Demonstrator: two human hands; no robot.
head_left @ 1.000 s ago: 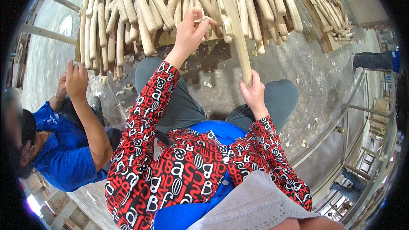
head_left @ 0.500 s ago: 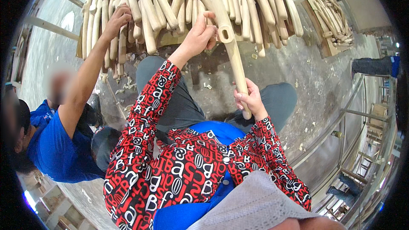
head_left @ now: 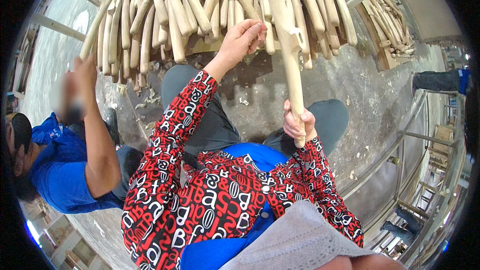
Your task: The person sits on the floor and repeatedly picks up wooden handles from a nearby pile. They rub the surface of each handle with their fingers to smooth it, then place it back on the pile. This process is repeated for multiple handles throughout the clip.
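Right hand point(head_left: 299, 121) grips wooden piece point(head_left: 290, 52) by lower end | left hand point(head_left: 242, 41) pinched closed (beside it)

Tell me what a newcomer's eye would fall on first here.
The red, black and white lettered shirt, across the lower middle, stands out first. Just right of centre, the right hand grips a long pale wooden piece by its near end; similar pieces crowd the top. At left is a co-worker in blue.

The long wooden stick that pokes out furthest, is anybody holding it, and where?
The right hand grips the long wooden stick near its lower end. The left hand is off it; whether it pinches anything is unclear.
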